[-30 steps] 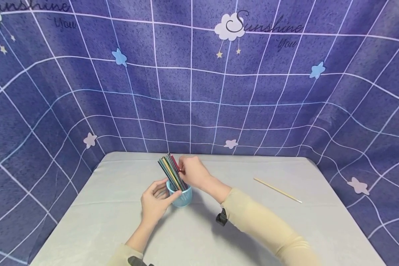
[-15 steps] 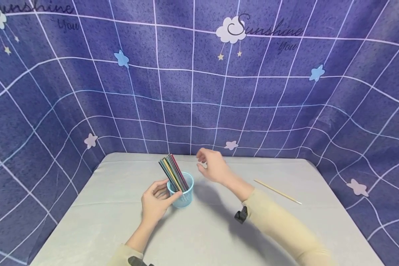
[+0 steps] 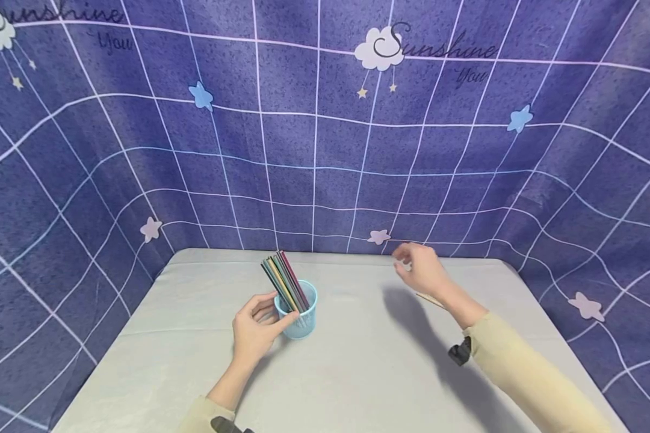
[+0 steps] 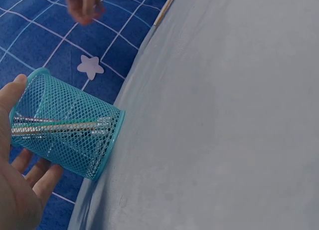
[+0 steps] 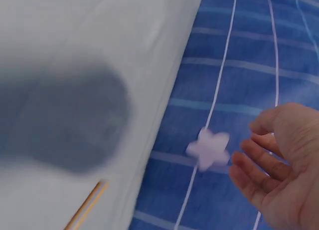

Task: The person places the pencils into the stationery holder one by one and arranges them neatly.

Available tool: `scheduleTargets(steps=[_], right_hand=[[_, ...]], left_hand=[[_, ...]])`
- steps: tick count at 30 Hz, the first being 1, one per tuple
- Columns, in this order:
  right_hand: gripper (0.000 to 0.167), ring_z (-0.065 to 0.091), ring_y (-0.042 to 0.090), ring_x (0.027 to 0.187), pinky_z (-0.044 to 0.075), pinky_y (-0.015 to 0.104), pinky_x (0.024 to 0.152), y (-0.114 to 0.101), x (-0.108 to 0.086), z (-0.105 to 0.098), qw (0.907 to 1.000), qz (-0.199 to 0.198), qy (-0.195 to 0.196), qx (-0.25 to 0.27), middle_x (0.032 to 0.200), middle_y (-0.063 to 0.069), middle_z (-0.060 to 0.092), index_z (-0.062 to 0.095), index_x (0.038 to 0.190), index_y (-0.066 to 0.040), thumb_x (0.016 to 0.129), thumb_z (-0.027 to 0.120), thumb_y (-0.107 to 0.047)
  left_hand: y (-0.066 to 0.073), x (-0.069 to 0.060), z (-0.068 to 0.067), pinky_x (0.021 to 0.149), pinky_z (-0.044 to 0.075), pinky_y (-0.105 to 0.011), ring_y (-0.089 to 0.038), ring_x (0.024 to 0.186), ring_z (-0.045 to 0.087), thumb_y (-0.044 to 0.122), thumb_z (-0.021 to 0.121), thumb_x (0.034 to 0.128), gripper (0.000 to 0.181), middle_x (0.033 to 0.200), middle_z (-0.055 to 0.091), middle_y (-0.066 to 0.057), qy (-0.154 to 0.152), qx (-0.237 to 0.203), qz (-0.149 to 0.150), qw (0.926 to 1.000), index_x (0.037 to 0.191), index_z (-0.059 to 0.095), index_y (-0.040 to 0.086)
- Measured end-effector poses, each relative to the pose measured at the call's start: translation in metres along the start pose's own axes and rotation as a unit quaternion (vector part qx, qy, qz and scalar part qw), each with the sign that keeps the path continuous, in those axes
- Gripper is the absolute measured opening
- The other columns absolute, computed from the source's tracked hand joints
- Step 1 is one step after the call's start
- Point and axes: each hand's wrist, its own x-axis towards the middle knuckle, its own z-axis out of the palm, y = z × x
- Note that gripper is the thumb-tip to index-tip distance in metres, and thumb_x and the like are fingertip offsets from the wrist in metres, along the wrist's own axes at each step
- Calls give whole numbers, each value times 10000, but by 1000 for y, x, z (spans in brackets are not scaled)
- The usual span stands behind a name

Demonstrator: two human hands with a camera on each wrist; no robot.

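A light-blue mesh pencil cup (image 3: pixel 301 326) stands on the table left of centre, with several coloured pencils (image 3: pixel 286 282) leaning left in it. My left hand (image 3: pixel 253 331) holds the cup by its left side, thumb at the near rim and fingers behind; the left wrist view shows the mesh wall (image 4: pixel 65 122) between thumb and fingers. My right hand (image 3: pixel 424 269) is raised over the right part of the table, fingers loosely bent and holding nothing. Under its wrist a yellow pencil (image 3: pixel 430 300) lies on the cloth, partly hidden by the forearm.
A pale cloth covers the table (image 3: pixel 357 373). Behind it and on both sides hangs a blue-purple curtain (image 3: pixel 336 138) with grid lines, stars and clouds. A dark wrist device (image 3: pixel 459 351) sits by the right sleeve.
My right hand has left the pencils in the cup and moved right through the air, to above the lone yellow pencil. The left hand keeps its hold on the cup.
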Motion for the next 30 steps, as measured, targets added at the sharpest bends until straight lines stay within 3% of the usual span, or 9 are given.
scheduleTargets(steps=[6,12,18,24,30], right_hand=[[149,759,315,823,666,493,769,36,-33,-8,9979,576,-242,-184,965,157,797,766,1032,4,900,719,-48],[156,764,307,812,667,489,777,59,-57,-8,9935,911,-626,-252,948,160,805,770,1032,22,898,729,-45],[135,762,274,759,666,484,748,72,-76,-5,9889,998,-967,-526,857,138,798,770,980,24,875,770,-61],[72,729,240,753,642,492,760,80,-89,1,9817,1125,-1299,-822,805,40,780,781,906,-47,848,796,-88],[48,678,189,707,633,445,693,82,-93,6,9793,1262,-1328,-856,753,1,739,756,851,-54,840,803,-56]], left_hand=[[1,-1,0,882,687,-366,-391,1124,770,78,1022,662,576,1188,786,-184,-20,1,40,10000,1168,750,35],[2,-1,0,876,688,-362,-401,1116,771,73,1022,659,575,1182,785,-195,26,50,2,10000,1163,750,33],[1,-1,1,889,684,-384,-406,1110,771,70,1020,663,575,1187,783,-202,31,54,-10,10000,1168,749,31],[1,-1,1,892,686,-398,-415,1117,767,63,1020,661,573,1185,783,-198,-20,-23,-27,10000,1163,745,27],[0,-1,0,890,687,-390,-413,1115,769,65,1016,671,569,1187,781,-200,-60,-59,-40,10000,1168,742,21]])
